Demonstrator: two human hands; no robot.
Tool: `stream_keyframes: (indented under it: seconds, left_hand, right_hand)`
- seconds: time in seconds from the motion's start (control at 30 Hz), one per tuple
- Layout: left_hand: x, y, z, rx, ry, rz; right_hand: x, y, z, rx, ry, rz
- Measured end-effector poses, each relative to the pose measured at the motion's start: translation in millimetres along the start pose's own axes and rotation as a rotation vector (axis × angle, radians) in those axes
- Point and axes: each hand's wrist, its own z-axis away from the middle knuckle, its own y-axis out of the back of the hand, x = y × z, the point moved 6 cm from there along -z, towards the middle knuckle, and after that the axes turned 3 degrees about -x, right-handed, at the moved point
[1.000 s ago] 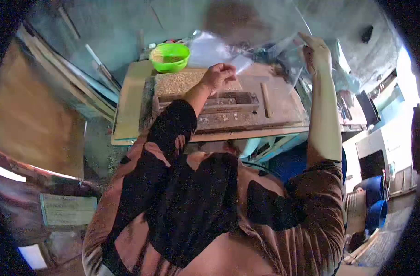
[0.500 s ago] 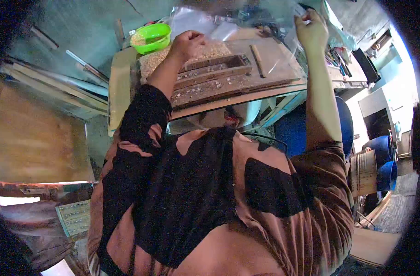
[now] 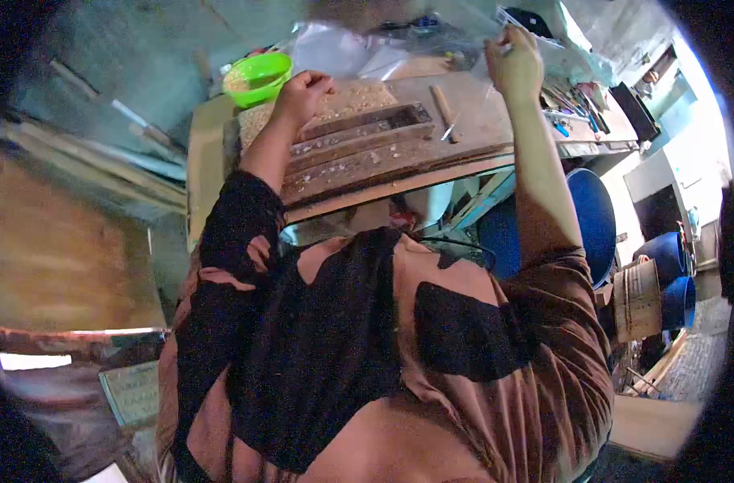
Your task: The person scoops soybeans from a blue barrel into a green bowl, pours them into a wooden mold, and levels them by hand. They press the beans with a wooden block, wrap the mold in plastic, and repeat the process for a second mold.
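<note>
My left hand (image 3: 301, 98) is closed, fingertips pinched together, just above a heap of small pale pieces (image 3: 359, 97). Whatever sits in those fingertips, if anything, is too small to make out. A narrow wooden trough (image 3: 359, 133) with whitish bits in and around it lies before that hand on a wooden board (image 3: 472, 113). Raised over the board's right far corner, my right hand (image 3: 516, 64) pinches what looks like thin clear plastic (image 3: 481, 79), partly blurred. Between the hands lies a short wooden stick (image 3: 441, 105), with a thin shiny strip (image 3: 451, 127) by its near end.
A bright green bowl (image 3: 258, 92) with pale pieces stands at the far left. Clear plastic bags (image 3: 331, 50) lie behind the heap. Several tools (image 3: 576, 109) are at the right. Blue barrels (image 3: 590, 221) stand below, and long boards (image 3: 93, 153) lean at left.
My right hand has come lower and slightly left, and my left hand also sits lower and left. The view has shifted a little. Both hands stay closed.
</note>
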Motion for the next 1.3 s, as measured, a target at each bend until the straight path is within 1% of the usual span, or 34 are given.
stream_keyframes:
  seconds: [0.07, 0.13, 0.17, 0.2, 0.23, 0.27, 0.3, 0.33, 0.37, 0.43, 0.47, 0.53, 0.63, 0.67, 0.7, 0.83, 0.97, 1.1, 1.3]
  left_hand:
    - [-2.1, -2.2, -1.1, 0.008, -0.012, 0.036]
    - [-1.0, -0.6, -4.0, 0.078, -0.051, -0.12]
    - [9.9, -4.5, 1.4, 0.043, -0.043, -0.084]
    - [15.2, -7.9, 2.9, 0.017, 0.016, -0.056]
    - [-2.8, -4.8, -12.5, 0.051, -0.058, -0.023]
    - [14.4, -9.6, -4.0, 0.048, 0.001, 0.044]
    - [12.6, -8.5, -7.5, 0.058, -0.002, 0.004]
    - [6.9, -10.4, -13.9, 0.048, -0.001, 0.093]
    - [-1.2, -10.4, -18.7, 0.045, 0.007, 0.177]
    - [-8.5, -10.7, -25.8, 0.014, -0.012, 0.192]
    - [-7.7, -15.1, -30.7, 0.014, -0.042, 0.21]
    - [-15.0, -21.1, -30.8, -0.01, 0.044, 0.287]
    - [-14.3, -30.5, -35.7, -0.032, 0.055, 0.325]
    - [-15.8, -33.5, -38.9, -0.041, 0.054, 0.324]
    - [-17.8, -35.1, -43.0, -0.038, 0.052, 0.317]
    - [-15.0, -40.7, -48.5, -0.006, 0.034, 0.263]
    - [-23.4, -45.2, -58.7, -0.053, 0.044, 0.264]
    - [-20.9, -48.1, -58.8, -0.029, 0.061, 0.229]
    - [-20.2, -49.3, -57.0, -0.032, 0.086, 0.263]
  right_hand:
    - [3.6, -1.7, 1.0, -0.006, -0.019, 0.013]
    - [8.5, -5.2, 2.5, 0.036, -0.026, -0.084]
    - [11.1, -4.3, 1.0, -0.007, -0.015, -0.073]
    - [6.3, 5.1, 3.2, 0.011, -0.115, -0.039]
    - [15.7, -2.0, 2.2, 0.002, -0.121, -0.121]
    - [17.7, -0.3, -0.5, 0.064, -0.099, -0.116]
    - [15.8, 2.2, -0.5, 0.114, -0.076, -0.124]
    - [17.3, 2.6, -1.5, 0.114, -0.094, -0.153]
    - [17.4, 2.2, -1.2, 0.109, -0.112, -0.193]
    - [22.9, -5.2, -1.2, -0.015, -0.157, -0.135]
    - [24.1, -3.6, -3.1, 0.006, -0.133, -0.12]
    - [25.7, -3.3, 4.9, 0.028, -0.174, -0.159]
    - [33.8, -6.9, 9.5, -0.005, -0.217, -0.164]
    - [38.1, -8.7, 10.6, 0.036, -0.181, -0.14]
    - [41.7, -9.1, 10.8, 0.04, -0.185, -0.136]
    - [50.1, -11.9, 9.8, 0.009, -0.185, -0.163]
    - [54.8, -15.1, 9.4, -0.007, -0.172, -0.155]
    - [61.4, -19.1, 11.9, 0.023, -0.168, -0.168]
    - [68.7, -34.2, 14.8, -0.048, -0.233, -0.178]
